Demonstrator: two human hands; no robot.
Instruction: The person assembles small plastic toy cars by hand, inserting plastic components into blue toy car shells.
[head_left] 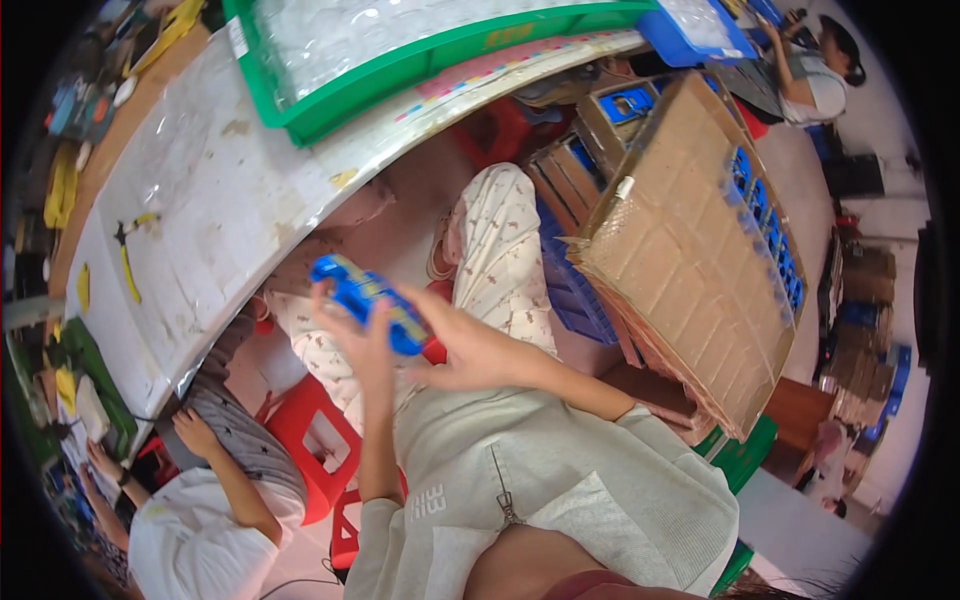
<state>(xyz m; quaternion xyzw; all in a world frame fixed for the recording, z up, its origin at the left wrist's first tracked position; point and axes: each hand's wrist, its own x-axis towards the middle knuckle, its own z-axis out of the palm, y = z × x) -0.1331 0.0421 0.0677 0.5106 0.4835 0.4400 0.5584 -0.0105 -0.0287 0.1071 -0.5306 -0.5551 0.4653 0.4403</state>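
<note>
A bright blue piece with yellowish markings [372,302] is held up above my lap; it is slightly blurred, so its exact kind does not show. My left hand [362,340] grips it from the near side, fingers closed against it. Around its right end curls my right hand [462,340], with fingers and thumb pressed to it. Part of the piece is hidden behind the fingers. Below it are my legs in pale patterned trousers [497,240].
A white-topped table [225,190] curves along the left, bearing a green tray [400,80] of clear packs and yellow-handled pliers [126,250]. To my right a large cardboard sheet [690,240] lies by boxes of blue pieces [628,103]. A seated co-worker [205,530] sits near left, beside a red stool [318,440].
</note>
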